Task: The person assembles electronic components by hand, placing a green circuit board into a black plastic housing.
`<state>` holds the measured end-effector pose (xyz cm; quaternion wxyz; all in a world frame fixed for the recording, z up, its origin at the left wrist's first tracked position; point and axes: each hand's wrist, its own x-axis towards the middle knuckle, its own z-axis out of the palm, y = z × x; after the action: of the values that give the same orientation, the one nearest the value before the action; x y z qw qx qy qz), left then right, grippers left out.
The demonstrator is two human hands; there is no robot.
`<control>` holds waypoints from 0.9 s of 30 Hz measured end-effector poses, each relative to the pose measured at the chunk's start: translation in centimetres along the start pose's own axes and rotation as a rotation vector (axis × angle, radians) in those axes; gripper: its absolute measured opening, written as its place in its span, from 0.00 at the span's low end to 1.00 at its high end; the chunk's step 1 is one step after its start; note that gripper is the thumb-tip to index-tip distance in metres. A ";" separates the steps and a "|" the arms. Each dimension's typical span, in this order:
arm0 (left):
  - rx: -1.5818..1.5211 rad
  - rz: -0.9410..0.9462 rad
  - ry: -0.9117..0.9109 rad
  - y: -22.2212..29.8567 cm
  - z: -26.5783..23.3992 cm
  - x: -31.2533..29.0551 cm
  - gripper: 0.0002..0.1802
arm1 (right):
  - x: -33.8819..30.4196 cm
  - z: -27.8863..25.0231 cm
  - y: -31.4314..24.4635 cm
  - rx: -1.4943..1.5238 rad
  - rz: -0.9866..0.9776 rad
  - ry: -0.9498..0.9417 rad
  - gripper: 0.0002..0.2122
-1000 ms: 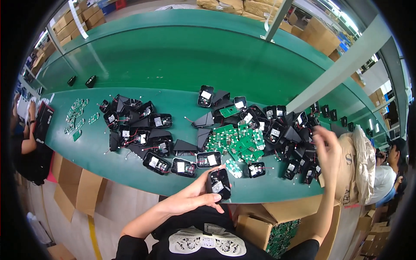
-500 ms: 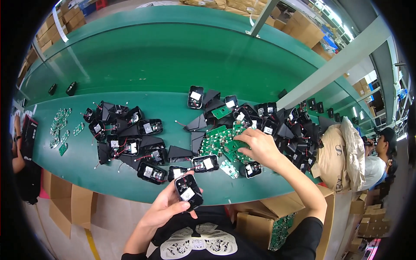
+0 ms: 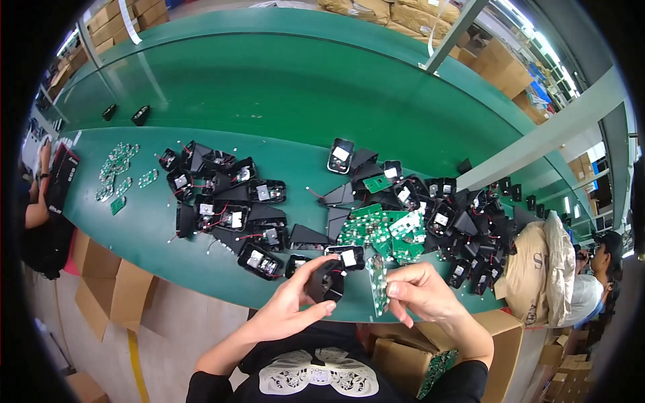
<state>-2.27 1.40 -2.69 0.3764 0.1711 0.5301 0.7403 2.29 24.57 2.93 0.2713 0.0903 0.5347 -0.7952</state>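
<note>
My left hand (image 3: 295, 302) grips a black plastic housing (image 3: 328, 282), tilted so that its hollow side partly shows. Facing it, my right hand (image 3: 426, 292) pinches a green circuit board (image 3: 378, 285) by its edge, held upright a short way right of the housing. The board and the housing do not touch. Beyond my hands lies a pile of green circuit boards (image 3: 363, 225) on the bench. Another black housing (image 3: 349, 257) with a white block inside rests just behind the one I hold.
Black housings with red wires lie in a left cluster (image 3: 232, 218) and a right heap (image 3: 470, 228). Small boards (image 3: 117, 168) are at the far left. A brown sack (image 3: 527, 269) stands at right, and a cardboard box (image 3: 396, 356) sits below the bench edge. People are at both sides.
My right hand has come back from the board pile toward me with a circuit board. My left hand has turned the housing and moved it right. The whole view has shifted.
</note>
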 end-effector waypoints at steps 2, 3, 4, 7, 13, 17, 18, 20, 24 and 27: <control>0.041 0.018 0.007 -0.1 0.1 -0.1 0.34 | 0.1 0.9 0.3 -0.050 -0.019 0.028 0.09; 0.097 0.040 0.007 -0.3 -0.1 -0.4 0.34 | 0.2 1.3 0.4 -0.107 -0.038 0.066 0.08; 0.150 0.064 0.004 -0.5 0.0 -0.4 0.34 | 0.3 1.4 0.5 -0.115 -0.031 0.071 0.08; 0.268 0.104 -0.002 -0.1 0.3 -0.7 0.35 | 0.4 1.7 0.5 -0.166 0.004 0.039 0.08; 0.391 0.130 -0.007 0.4 0.6 -1.3 0.35 | 0.3 2.6 0.6 -0.167 -0.007 0.048 0.09; 0.490 0.149 -0.023 0.9 0.7 -1.2 0.34 | 0.0 3.0 0.6 -0.136 -0.018 0.020 0.08; 0.490 0.149 -0.021 1.0 0.7 -1.2 0.34 | -0.1 3.1 0.5 -0.147 -0.023 0.023 0.08; 0.463 0.136 -0.007 1.0 0.8 -1.2 0.34 | -0.1 3.0 0.7 -0.159 -0.029 0.025 0.08; 0.450 0.154 -0.017 1.0 0.7 -1.3 0.35 | 0.1 2.6 1.2 -0.187 0.011 0.018 0.09; 0.301 0.064 -0.043 0.6 0.7 -1.4 0.36 | 0.5 2.9 1.7 -0.215 0.017 0.050 0.08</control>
<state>-1.15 0.73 -1.65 0.3341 0.2580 0.6211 0.6603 3.20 21.35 2.59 0.2729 0.0851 0.6229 -0.7282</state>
